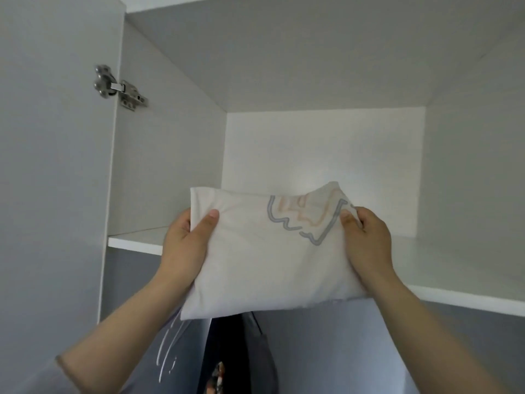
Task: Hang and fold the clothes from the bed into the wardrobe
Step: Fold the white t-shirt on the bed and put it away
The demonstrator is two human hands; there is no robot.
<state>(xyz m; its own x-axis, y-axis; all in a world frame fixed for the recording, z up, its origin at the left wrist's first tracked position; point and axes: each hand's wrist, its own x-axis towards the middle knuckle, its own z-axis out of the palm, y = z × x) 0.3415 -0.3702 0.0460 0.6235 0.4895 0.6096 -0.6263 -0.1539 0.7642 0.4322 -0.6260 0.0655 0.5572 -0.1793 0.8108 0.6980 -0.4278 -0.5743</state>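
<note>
Left hand and right hand grip folded shirt over the shelf edge.

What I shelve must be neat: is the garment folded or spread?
Folded: the white garment is a compact rectangle between left hand and right hand.

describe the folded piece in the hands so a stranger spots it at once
In the open white wardrobe, find the upper shelf. At its front edge, the left hand and right hand grip a folded white garment. Unlike the dark clothes hanging below, it bears grey and peach wavy lines.
</note>
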